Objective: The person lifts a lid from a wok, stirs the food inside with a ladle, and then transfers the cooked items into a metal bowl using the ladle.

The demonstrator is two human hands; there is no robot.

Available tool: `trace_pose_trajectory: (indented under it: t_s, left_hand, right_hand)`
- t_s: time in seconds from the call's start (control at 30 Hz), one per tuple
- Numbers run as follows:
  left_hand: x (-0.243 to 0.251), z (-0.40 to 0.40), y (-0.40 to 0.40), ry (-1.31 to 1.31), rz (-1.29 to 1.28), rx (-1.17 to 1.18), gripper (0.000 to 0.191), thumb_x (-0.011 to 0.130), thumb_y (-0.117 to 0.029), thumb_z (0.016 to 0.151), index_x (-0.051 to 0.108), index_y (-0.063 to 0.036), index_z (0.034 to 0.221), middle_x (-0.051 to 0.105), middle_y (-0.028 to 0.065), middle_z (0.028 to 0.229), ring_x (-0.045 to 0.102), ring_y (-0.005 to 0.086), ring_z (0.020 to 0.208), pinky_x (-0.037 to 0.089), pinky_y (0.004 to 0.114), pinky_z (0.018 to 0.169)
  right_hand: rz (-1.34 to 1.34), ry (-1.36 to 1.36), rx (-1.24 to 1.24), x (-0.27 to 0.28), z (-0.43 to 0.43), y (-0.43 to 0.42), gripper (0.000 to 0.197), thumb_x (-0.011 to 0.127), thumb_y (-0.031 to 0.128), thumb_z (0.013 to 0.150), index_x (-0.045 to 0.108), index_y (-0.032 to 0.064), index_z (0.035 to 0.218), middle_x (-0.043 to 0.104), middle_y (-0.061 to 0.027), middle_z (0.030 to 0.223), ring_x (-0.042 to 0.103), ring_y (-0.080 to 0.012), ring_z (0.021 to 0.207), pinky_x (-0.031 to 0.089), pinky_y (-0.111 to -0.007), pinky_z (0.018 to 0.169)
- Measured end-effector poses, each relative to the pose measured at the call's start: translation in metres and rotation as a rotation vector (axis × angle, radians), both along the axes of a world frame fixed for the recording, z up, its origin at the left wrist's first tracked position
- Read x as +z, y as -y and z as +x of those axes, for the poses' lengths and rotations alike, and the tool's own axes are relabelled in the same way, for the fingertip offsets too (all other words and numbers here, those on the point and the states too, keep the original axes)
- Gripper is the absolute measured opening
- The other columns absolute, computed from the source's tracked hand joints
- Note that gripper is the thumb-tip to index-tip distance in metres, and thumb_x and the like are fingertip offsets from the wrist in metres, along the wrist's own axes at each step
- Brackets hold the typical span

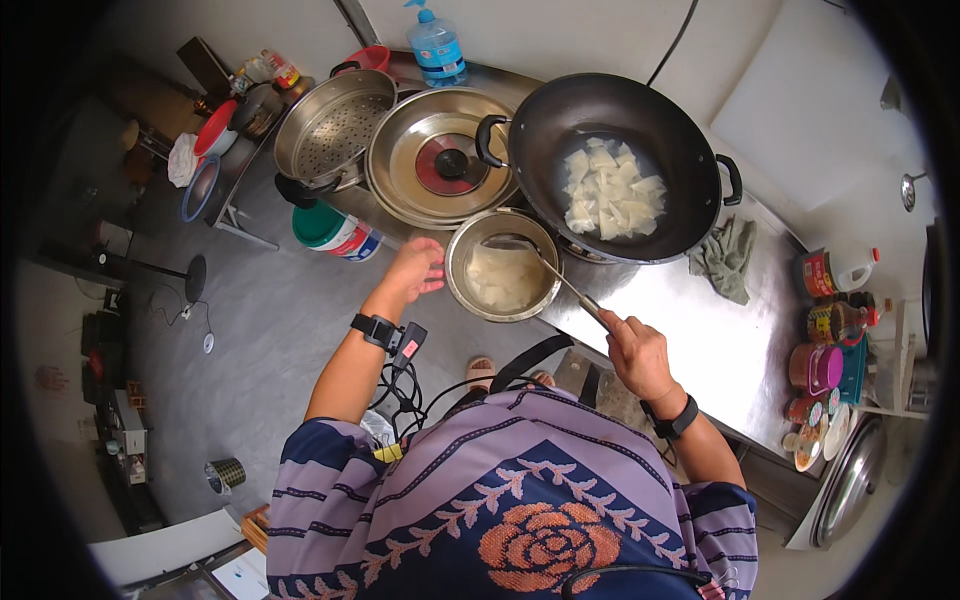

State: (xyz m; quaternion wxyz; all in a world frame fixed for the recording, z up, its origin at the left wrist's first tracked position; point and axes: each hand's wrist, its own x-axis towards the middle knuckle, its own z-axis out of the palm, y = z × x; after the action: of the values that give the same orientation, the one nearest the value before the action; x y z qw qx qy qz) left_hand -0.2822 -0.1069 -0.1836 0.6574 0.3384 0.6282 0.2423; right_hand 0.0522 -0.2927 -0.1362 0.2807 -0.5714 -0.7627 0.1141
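My right hand [640, 355] grips the handle of a metal ladle [570, 283], whose bowl is inside a metal pot [454, 289]. Pale, flat pieces of food [501, 277] lie in cloudy liquid in that pot. Just left of the pot's rim is my left hand [417, 268], its fingers apart and holding nothing; whether a fingertip touches the rim I cannot tell. Above and right of the pot stands a black two-handled wok [540, 105] with more flat, pale pieces [613, 191] heaped in clear liquid at its bottom.
A wide steel pan with a glass lid [450, 163] and a perforated steamer [337, 127] stand left of the wok. A pump bottle [437, 56] is behind them. On the steel counter [675, 337] lie a green cloth [726, 259] and, rightward, several bottles. A green-lidded bucket [334, 231] stands below left.
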Motion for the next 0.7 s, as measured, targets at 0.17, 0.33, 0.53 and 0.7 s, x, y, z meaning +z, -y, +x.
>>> trace_pose_trajectory:
  t_s: [0.17, 0.33, 0.53, 0.7]
  left_hand:
    - [0.003, 0.0, 0.007, -0.046, 0.028, 0.035, 0.022, 0.058, -0.019, 0.083, 0.049, -0.0138, 0.103, 0.052, 0.0022, 0.092, 0.051, 0.0188, 0.081, 0.047, 0.036, 0.07]
    - [-0.004, 0.003, 0.019, 0.007, 0.006, 0.041, 0.019, 0.057, -0.018, 0.084, 0.051, -0.0149, 0.101, 0.053, 0.0013, 0.096, 0.053, 0.0194, 0.084, 0.049, 0.037, 0.073]
    - [0.007, -0.026, 0.033, 0.042, 0.018, 0.074, 0.024, 0.053, -0.02, 0.088, 0.048, -0.0096, 0.109, 0.056, 0.0081, 0.106, 0.057, 0.0222, 0.09, 0.047, 0.037, 0.075]
    - [0.018, -0.077, 0.039, 0.079, 0.059, 0.122, 0.026, 0.052, -0.022, 0.09, 0.047, -0.0094, 0.112, 0.056, 0.0091, 0.107, 0.058, 0.022, 0.092, 0.047, 0.036, 0.074]
  right_hand:
    - [-0.118, -0.349, -0.004, 0.007, 0.004, -0.002, 0.037, 0.058, 0.0, 0.076, 0.055, 0.001, 0.113, 0.061, -0.0164, 0.081, 0.061, -0.0309, 0.069, 0.049, -0.034, 0.065]
    - [-0.269, -0.593, -0.158, 0.056, 0.012, -0.001, 0.035, 0.054, 0.002, 0.083, 0.052, -0.0011, 0.118, 0.055, -0.0015, 0.079, 0.042, -0.0063, 0.066, 0.036, -0.019, 0.062]
    - [-0.011, -0.226, -0.262, 0.059, 0.038, -0.024, 0.035, 0.048, -0.002, 0.083, 0.052, -0.003, 0.117, 0.062, -0.0158, 0.106, 0.06, -0.0252, 0.097, 0.044, -0.031, 0.084]
    - [0.104, 0.164, -0.273, 0.048, 0.034, -0.043, 0.039, 0.051, -0.002, 0.077, 0.055, 0.0043, 0.115, 0.059, -0.0186, 0.087, 0.059, -0.0363, 0.074, 0.047, -0.042, 0.062]
